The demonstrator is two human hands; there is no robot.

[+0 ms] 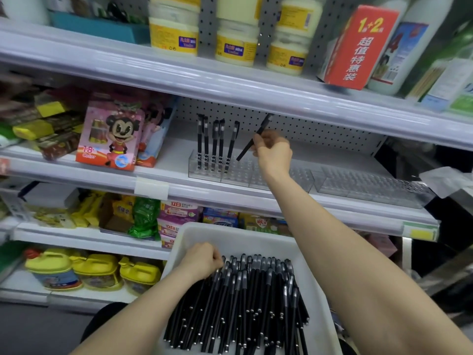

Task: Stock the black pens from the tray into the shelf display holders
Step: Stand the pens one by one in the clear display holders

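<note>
A white tray (194, 234) in front of me holds a heap of black pens (245, 301). My left hand (202, 260) lies curled on the far left of the heap, its fingers around the pen caps. My right hand (272, 149) pinches one black pen (252, 140), tilted with its tip down over the clear display holder (238, 172) on the middle shelf. Several black pens (213, 144) stand upright in the holder's left end. A second clear holder (371, 187), with no pens in it, sits to the right.
A pink crayon box (110, 134) stands left of the holder. The shelf edge above (230, 88) overhangs the pens closely. White jars (174, 34) and a red carton (358, 47) fill the upper shelf. Yellow bottles (94, 270) and packets sit on the lower shelves.
</note>
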